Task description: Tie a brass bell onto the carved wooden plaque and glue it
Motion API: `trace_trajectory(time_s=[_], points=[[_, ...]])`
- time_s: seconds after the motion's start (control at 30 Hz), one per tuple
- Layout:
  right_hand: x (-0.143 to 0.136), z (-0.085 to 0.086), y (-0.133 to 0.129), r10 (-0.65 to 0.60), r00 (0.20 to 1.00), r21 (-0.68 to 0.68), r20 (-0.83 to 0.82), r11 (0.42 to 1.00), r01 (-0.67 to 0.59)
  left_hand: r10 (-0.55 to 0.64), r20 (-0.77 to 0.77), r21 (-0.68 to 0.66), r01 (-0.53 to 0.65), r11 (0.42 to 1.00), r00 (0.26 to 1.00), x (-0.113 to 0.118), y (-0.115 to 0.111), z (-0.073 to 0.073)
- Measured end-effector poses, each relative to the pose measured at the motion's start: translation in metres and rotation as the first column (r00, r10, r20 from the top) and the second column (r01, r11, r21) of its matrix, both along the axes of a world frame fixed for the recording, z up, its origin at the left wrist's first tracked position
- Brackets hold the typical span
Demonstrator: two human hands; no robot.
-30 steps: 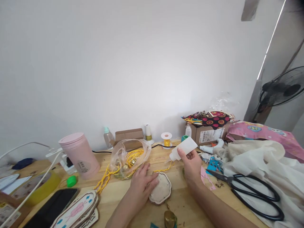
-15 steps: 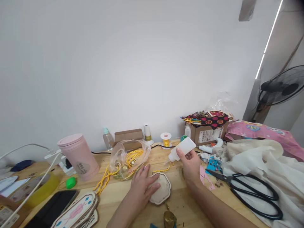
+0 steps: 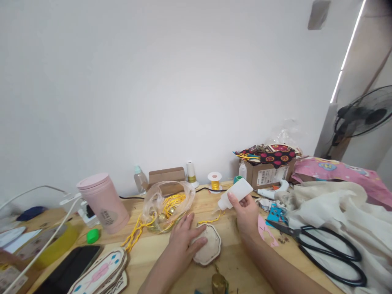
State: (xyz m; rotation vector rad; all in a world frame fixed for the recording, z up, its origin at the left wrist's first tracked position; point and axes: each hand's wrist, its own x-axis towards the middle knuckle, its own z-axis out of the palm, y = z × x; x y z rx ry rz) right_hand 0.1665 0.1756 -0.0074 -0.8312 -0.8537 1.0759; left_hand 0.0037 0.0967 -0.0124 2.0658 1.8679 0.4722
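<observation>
My left hand (image 3: 184,241) lies with its fingers spread, fingertips on the left edge of a pale, scallop-edged flat piece (image 3: 208,247) on the wooden table. A yellow cord (image 3: 211,221) runs from the top of that piece. In my right hand (image 3: 246,212) is a white squeeze bottle (image 3: 239,192), tilted with its nozzle down to the left, above the table and beyond the piece. Below the piece sits a small brass-coloured bell (image 3: 218,282).
Left stand a pink cup (image 3: 104,204), a phone (image 3: 69,267) and stacked decorated plaques (image 3: 99,271). A plastic bag of yellow cord (image 3: 168,204) lies behind my left hand. Black scissors (image 3: 330,249) rest on white cloth (image 3: 309,204) at right, near a cardboard box (image 3: 269,173).
The whole view has shifted very slightly. Both hands keep almost the same pose, and the bottle remains in my right hand.
</observation>
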Motion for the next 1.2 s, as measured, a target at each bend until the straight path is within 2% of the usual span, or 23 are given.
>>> trace_trajectory(time_s=[0.17, 0.3, 0.43, 0.57, 0.63, 0.73, 0.77, 0.93, 1.03, 1.2], points=[[0.0, 0.002, -0.002, 0.014, 1.0, -0.006, -0.02, 1.0, -0.015, 0.0, 0.088, 0.058, -0.005, 0.998, 0.996, -0.004, 0.0, -0.002], [-0.002, 0.002, -0.004, 0.104, 0.991, -0.007, -0.086, 0.994, -0.105, 0.019, 0.246, 0.166, -0.061, 0.984, 0.969, -0.003, 0.003, 0.003], [-0.006, -0.002, -0.007, 0.312, 0.913, -0.01, -0.261, 0.945, -0.326, 0.098, 0.415, 0.285, -0.231, 0.93, 0.904, -0.008, 0.001, 0.014], [-0.008, -0.006, -0.008, 0.426, 0.825, -0.023, -0.371, 0.884, -0.467, 0.288, 0.55, 0.256, -0.486, 0.835, 0.784, -0.03, 0.0, 0.033], [-0.009, -0.008, -0.007, 0.467, 0.797, -0.019, -0.383, 0.858, -0.513, 0.361, 0.509, 0.264, -0.54, 0.799, 0.782, -0.046, 0.004, 0.045], [-0.01, -0.011, -0.005, 0.488, 0.771, -0.037, -0.408, 0.836, -0.548, 0.403, 0.237, 0.287, -0.46, 0.84, 0.884, -0.068, 0.019, 0.058], [-0.01, -0.012, -0.005, 0.483, 0.766, -0.048, -0.424, 0.833, -0.551, 0.411, 0.181, 0.275, -0.448, 0.851, 0.893, -0.074, 0.025, 0.059], [-0.011, -0.013, -0.003, 0.465, 0.725, -0.075, -0.508, 0.815, -0.575, 0.393, 0.005, 0.191, -0.387, 0.902, 0.919, -0.087, 0.053, 0.044], [-0.012, -0.014, -0.002, 0.492, 0.721, -0.073, -0.489, 0.8, -0.595, 0.354, -0.094, 0.14, -0.34, 0.93, 0.931, -0.089, 0.06, 0.035], [-0.014, -0.016, -0.001, 0.524, 0.726, -0.054, -0.446, 0.794, -0.606, 0.323, -0.212, 0.114, -0.304, 0.946, 0.922, -0.094, 0.069, 0.032]])
